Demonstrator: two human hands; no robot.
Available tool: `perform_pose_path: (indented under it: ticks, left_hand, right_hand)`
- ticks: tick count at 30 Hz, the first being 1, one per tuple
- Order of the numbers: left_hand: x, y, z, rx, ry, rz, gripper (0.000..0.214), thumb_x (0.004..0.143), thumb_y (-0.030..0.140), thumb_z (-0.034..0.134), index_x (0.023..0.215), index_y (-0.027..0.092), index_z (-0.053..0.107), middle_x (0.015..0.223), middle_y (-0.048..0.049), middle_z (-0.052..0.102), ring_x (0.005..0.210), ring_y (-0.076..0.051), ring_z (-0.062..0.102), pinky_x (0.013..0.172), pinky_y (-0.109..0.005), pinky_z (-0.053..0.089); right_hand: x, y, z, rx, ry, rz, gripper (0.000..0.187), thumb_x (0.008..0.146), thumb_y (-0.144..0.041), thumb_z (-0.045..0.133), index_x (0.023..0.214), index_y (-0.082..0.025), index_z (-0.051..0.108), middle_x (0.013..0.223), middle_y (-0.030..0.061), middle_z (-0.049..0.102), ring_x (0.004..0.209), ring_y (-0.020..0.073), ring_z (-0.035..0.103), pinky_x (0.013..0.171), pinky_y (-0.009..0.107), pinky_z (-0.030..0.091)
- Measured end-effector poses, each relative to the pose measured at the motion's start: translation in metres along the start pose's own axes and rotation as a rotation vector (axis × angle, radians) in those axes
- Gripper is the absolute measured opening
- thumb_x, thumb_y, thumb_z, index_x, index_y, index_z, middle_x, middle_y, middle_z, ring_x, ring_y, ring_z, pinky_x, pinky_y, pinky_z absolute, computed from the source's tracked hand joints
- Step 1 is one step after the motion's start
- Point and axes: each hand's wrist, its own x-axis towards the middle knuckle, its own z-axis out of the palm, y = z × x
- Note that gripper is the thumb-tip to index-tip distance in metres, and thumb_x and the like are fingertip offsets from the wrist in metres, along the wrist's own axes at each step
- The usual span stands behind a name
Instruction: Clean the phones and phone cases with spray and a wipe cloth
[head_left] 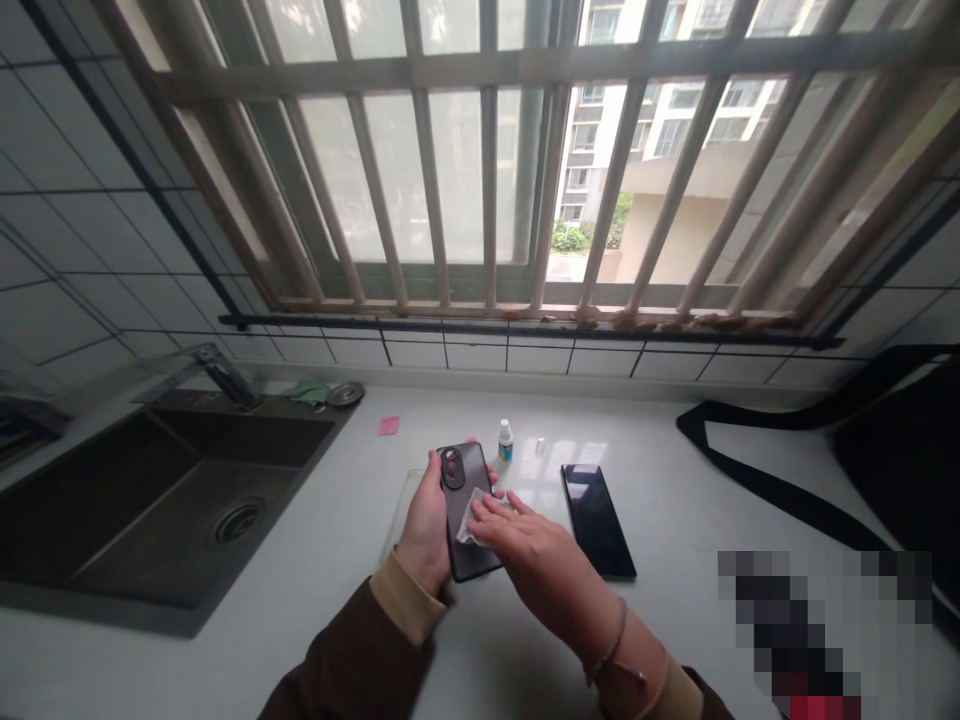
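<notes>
My left hand (426,525) is wrapped round a dark, see-through phone case (466,466) with a black rim and a camera cutout at its top left. The case is tilted, its back towards me; whether a phone sits inside I cannot tell. My right hand (529,545) presses a white tissue (466,528) flat against the lower back of the case. Beyond the case stands a small white bottle (505,442) with a coloured label. A black phone (598,522) lies face up to the right. Behind my left wrist, a clear flat sheet or case (401,508) is partly hidden.
A dark sink (187,530) with a tap (229,378) is on the left, beside a green cloth (307,391) and a metal strainer (346,395). A pink note (388,426) and a small clear cap (540,446) lie on the counter. A black strap (780,490) trails at the right.
</notes>
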Motion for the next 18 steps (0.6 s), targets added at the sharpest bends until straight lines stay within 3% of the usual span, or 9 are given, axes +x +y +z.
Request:
perform_pose_path:
  ticks: [6,10,12,14,16,18]
  left_hand:
    - [0.006,0.007,-0.009,-0.093,0.117,0.132,0.057,0.105,0.061,0.040,0.122,0.014,0.068,0.096,-0.0165,0.076,0.079,-0.029,0.077,0.076,-0.046,0.064]
    - [0.005,0.007,-0.008,-0.082,0.116,0.088,0.063,0.103,0.064,0.039,0.115,0.011,0.070,0.096,-0.0169,0.077,0.079,-0.030,0.077,0.071,-0.045,0.064]
    - [0.002,0.007,-0.005,-0.037,0.068,0.029,0.064,0.104,0.063,0.041,0.114,0.008,0.071,0.096,-0.0190,0.077,0.078,-0.030,0.077,0.070,-0.044,0.065]
    - [-0.003,0.005,0.000,0.034,0.010,-0.045,0.062,0.104,0.061,0.044,0.113,0.006,0.072,0.096,-0.0214,0.077,0.078,-0.029,0.076,0.071,-0.044,0.065]
    - [-0.010,0.001,0.004,0.106,-0.068,-0.133,0.059,0.103,0.058,0.049,0.118,0.006,0.071,0.100,-0.0228,0.077,0.081,-0.030,0.076,0.073,-0.045,0.065]
    - [-0.015,-0.006,0.008,0.161,-0.159,-0.232,0.057,0.102,0.057,0.052,0.128,0.009,0.069,0.107,-0.0238,0.077,0.087,-0.031,0.077,0.074,-0.047,0.065]
  right_hand:
    - [0.001,-0.012,-0.028,0.409,-0.118,0.164,0.027,0.104,-0.011,0.058,0.119,-0.027,0.075,0.134,-0.0001,0.075,0.133,0.0187,0.065,0.121,0.033,0.046]
    - [0.003,-0.013,-0.046,0.568,-0.125,0.256,0.019,0.104,-0.023,0.063,0.115,-0.027,0.078,0.119,0.0004,0.081,0.118,0.0205,0.075,0.107,0.032,0.057]
    - [0.003,-0.010,-0.052,0.605,-0.007,0.361,0.023,0.107,-0.030,0.057,0.114,-0.025,0.079,0.112,0.0030,0.082,0.106,0.0214,0.078,0.096,0.033,0.062]
    - [0.003,-0.004,-0.053,0.593,0.232,0.517,0.031,0.109,-0.038,0.052,0.116,-0.022,0.078,0.110,0.0065,0.082,0.100,0.0232,0.079,0.089,0.035,0.064]
    - [0.001,0.001,-0.051,0.486,0.485,0.664,0.036,0.108,-0.043,0.052,0.120,-0.020,0.076,0.112,0.0092,0.081,0.101,0.0258,0.078,0.088,0.038,0.064]
    - [-0.002,0.005,-0.047,0.307,0.617,0.711,0.034,0.107,-0.041,0.054,0.124,-0.021,0.075,0.117,0.0101,0.080,0.106,0.0276,0.077,0.091,0.040,0.064]
